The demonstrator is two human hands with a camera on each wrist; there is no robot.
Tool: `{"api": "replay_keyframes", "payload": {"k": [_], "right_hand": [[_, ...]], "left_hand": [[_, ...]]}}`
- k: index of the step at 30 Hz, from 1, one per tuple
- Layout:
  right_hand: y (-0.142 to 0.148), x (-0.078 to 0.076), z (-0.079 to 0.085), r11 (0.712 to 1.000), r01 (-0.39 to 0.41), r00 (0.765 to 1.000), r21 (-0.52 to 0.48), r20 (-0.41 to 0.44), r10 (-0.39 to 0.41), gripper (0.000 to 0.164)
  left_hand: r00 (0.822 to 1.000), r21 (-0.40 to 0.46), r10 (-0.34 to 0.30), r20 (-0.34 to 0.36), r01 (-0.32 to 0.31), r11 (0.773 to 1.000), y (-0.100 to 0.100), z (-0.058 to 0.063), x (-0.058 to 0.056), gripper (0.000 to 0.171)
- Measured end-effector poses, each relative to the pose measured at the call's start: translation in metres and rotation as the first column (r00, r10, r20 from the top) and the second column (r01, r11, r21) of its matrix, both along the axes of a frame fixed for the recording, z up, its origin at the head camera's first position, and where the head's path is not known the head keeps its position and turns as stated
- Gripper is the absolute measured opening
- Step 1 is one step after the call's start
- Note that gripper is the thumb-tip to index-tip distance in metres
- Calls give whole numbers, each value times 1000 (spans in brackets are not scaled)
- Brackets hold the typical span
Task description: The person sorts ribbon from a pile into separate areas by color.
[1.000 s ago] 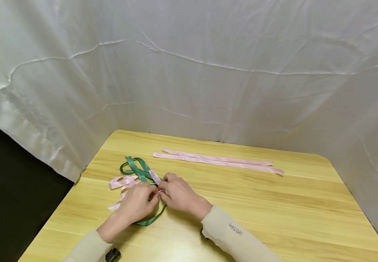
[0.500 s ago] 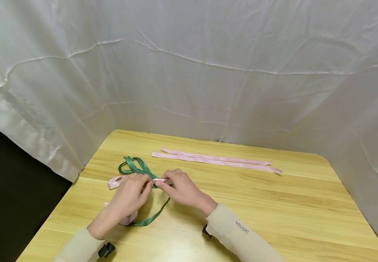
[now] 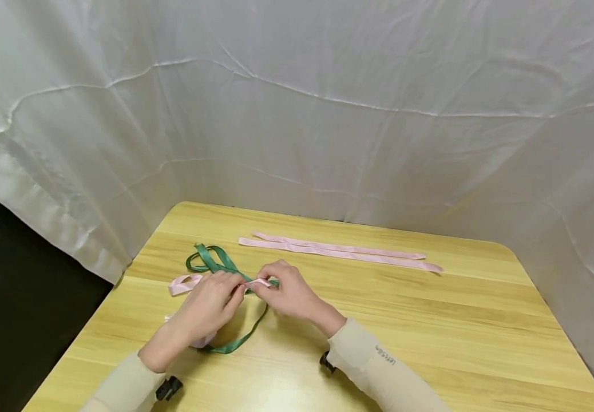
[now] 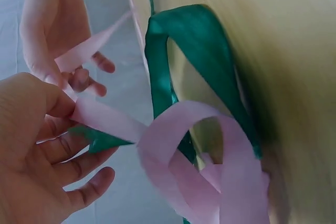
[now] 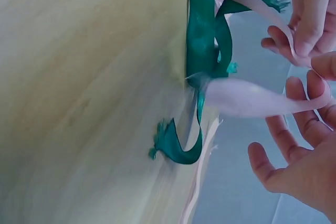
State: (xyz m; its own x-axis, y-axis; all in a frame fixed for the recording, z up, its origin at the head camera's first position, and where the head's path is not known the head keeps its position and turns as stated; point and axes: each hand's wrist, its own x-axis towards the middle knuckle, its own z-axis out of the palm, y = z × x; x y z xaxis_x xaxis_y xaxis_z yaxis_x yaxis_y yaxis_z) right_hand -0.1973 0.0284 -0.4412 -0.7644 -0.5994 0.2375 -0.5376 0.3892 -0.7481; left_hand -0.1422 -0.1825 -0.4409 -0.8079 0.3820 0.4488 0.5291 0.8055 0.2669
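Note:
In the head view both hands meet over the left part of the table. My left hand [image 3: 201,309] pinches a pink satin ribbon [image 4: 105,120] between thumb and forefinger, its other fingers spread behind it. Close by, my right hand [image 3: 292,294] pinches the same pink ribbon, and a flat pink length [image 5: 247,98] runs from its fingertips. A green ribbon [image 3: 206,256] lies looped beyond the left hand, with one strand curving towards the front. Pink loops [image 4: 241,166] hang beside the green one in the left wrist view. Whether the strands are knotted is hidden by the fingers.
Two pink ribbons [image 3: 328,252] lie straight, side by side, near the back of the wooden table [image 3: 431,320]. A pale fabric curtain [image 3: 297,143] stands around the back and sides. A dark area [image 3: 29,297] is beyond the left edge.
Both hands have shifted slightly apart, the left hand leftwards. The pink end that pointed up between them now stretches sideways from hand to hand, and the right hand has drawn a little right.

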Motion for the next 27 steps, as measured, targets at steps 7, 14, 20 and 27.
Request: {"api": "replay_keyframes", "payload": {"k": [7, 14, 20, 27], "right_hand": [[11, -3, 3, 998, 63, 997, -19, 47, -62, 12], [22, -4, 6, 995, 86, 994, -47, 69, -83, 18], [31, -6, 8, 991, 119, 991, -67, 70, -114, 18], [43, -8, 10, 982, 174, 983, -72, 65, -170, 18]], "left_hand": [[996, -34, 79, -30, -80, 996, -2, 7, -1, 8], [995, 16, 90, 52, -91, 996, -5, 11, -1, 9], [989, 81, 36, 143, -48, 996, -7, 11, -4, 9], [982, 113, -20, 189, -2, 994, -9, 12, -6, 11]]}}
